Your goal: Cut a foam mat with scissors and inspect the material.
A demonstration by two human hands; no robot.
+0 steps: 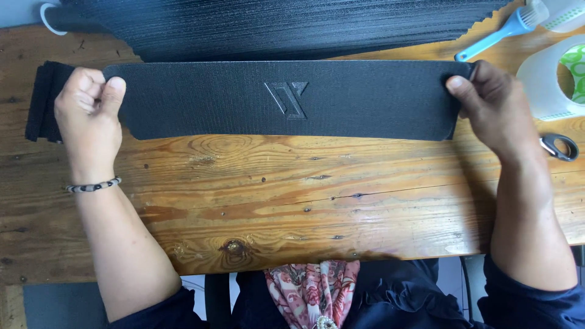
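A long black textured strip (280, 100), rounded at both ends and bearing an embossed angular emblem at its middle, lies flat and lengthwise across the wooden bench (292, 201). The left hand (88, 113) grasps the strip's left end, thumb on top and fingers curled under; a beaded bracelet (92, 185) sits on that wrist. The right hand (487, 109) grasps the strip's right end, thumb pressed on the upper surface, fingers behind the edge. Beneath the left end a second black piece (42, 100) projects past the left hand. Just beyond the strip, along the far edge of the bench, lies a stack of similar black sheets (274, 24) with a zigzag-cut edge at the right. A light blue brush (499, 33) rests near the right hand, at the far right. A translucent white plastic container (545, 82) stands just beside the right hand, and a small pair of snips (559, 147) lies beside the right wrist.
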